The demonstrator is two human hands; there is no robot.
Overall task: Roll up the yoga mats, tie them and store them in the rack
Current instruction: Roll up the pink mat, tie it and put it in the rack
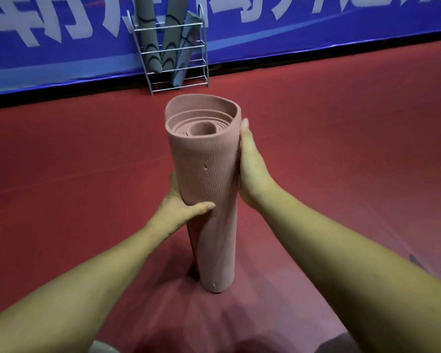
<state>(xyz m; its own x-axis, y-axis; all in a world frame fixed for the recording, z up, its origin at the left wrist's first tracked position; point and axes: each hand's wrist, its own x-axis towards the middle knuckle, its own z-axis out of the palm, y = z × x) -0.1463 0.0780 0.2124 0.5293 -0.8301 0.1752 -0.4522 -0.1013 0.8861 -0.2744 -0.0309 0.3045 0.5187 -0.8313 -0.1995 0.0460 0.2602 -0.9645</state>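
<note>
Two hands clasp the upright rolled pink foam yoga mat (209, 159): left hand (181, 208) at eight o'clock, right hand (252, 169) at three.

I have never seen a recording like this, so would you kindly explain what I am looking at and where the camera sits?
There is no machine here: a person works with bare hands. The single picture comes from a wide-angle camera worn on the head, looking forward and down along both forearms. Between the hands stands a rolled pink mat, upright on its end. The left hand grips it lower down, thumb across the front. The right hand holds its side near the top, fingers hidden behind. No tie shows on it. Ahead, on the red floor, a wire rack stands against a blue banner and already holds three grey rolled mats.
</note>
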